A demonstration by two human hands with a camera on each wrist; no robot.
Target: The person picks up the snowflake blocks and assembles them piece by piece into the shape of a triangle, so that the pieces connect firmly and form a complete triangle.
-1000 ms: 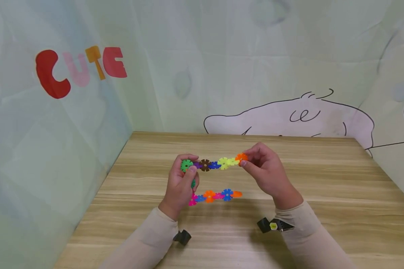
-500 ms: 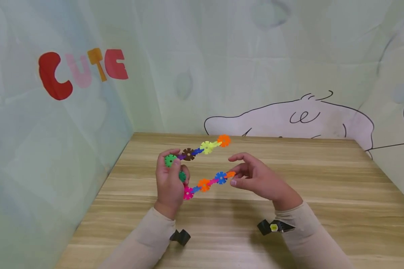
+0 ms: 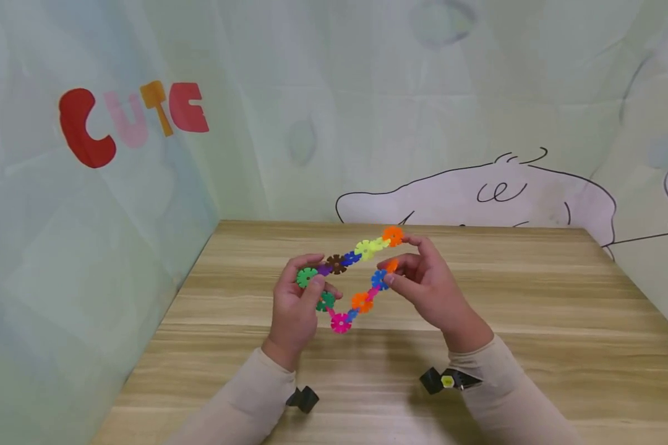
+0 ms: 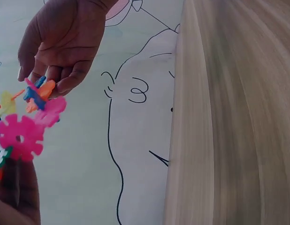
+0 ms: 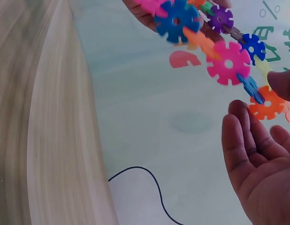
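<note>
A chain of slotted plastic snowflake discs in many colours hangs above the table between both hands. My left hand (image 3: 292,315) grips its left end, thumb by a green disc (image 3: 306,277), with a darker green disc (image 3: 326,301) below the fingers. One strand rises past a brown disc (image 3: 336,264) to an orange disc (image 3: 393,236), which my right index fingertip meets. The lower strand dips to a pink disc (image 3: 341,323), then climbs to a blue disc (image 3: 379,280). My right hand (image 3: 445,293) pinches the orange end disc (image 5: 267,104) beyond it between thumb and fingers.
Under the hands lies a wood-grain table (image 3: 534,296). A printed backdrop (image 3: 289,93) with a cartoon outline and red and orange letters stands behind it and along its left side. Small black cameras (image 3: 305,400) sit on both wrists.
The right hand has let go of the upper strand's orange disc and taken hold of the lower strand's end, raising it toward the upper one. The left hand shifted left, then back right.
</note>
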